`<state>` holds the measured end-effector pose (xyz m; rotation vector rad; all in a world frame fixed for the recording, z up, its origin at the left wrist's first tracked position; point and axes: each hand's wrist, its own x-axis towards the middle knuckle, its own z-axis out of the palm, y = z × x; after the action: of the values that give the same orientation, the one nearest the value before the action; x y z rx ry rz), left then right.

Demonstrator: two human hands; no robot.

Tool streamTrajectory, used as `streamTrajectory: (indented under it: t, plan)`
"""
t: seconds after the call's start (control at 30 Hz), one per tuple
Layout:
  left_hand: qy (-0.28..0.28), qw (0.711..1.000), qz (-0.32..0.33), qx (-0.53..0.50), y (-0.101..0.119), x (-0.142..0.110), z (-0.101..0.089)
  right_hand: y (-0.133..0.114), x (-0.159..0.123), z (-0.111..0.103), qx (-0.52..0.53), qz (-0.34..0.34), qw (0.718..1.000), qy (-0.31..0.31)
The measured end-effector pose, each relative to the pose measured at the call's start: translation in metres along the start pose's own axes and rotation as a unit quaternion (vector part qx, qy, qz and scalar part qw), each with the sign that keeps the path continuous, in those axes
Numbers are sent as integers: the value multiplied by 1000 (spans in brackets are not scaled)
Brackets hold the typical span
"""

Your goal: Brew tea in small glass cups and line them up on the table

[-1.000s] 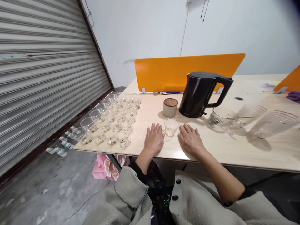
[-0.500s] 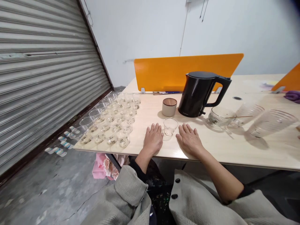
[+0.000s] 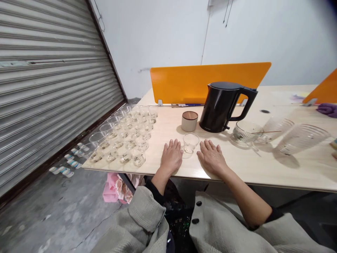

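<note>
Palm down on the table (image 3: 168, 112), my left hand (image 3: 171, 155) lies flat with its fingers stretched out. My right hand (image 3: 211, 156) rests the same way, holding nothing. Between the two stands a small clear plastic cup (image 3: 190, 142), upright. Just behind it is a grey cup (image 3: 189, 121) with a brown inside. A black electric kettle (image 3: 219, 107) stands beyond my right hand, its handle turned to the right. Several clear plastic cups (image 3: 130, 144) stand in rows to the left of my left hand, with a little dark matter visible at their bottoms.
To the right are a ribbed glass cup (image 3: 244, 130) with a thin stick in it and two clear glasses (image 3: 300, 140). An orange divider (image 3: 181, 82) crosses the back. Small white bottles (image 3: 63, 170) stand on the floor by the shutter (image 3: 52, 70). A purple cloth (image 3: 327, 109) lies far right.
The view has shifted very slightly. Both hands stay flat in place, and the cups and kettle have not moved on the table.
</note>
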<state>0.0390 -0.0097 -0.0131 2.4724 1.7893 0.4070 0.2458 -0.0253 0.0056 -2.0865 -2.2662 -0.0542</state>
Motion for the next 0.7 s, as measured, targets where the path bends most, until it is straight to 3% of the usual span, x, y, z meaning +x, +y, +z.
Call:
streamTrajectory:
  t: [0.7]
  plan:
    - [-2, 1000, 0, -1, 1, 0, -2, 0, 1, 1, -8, 1, 1000, 1]
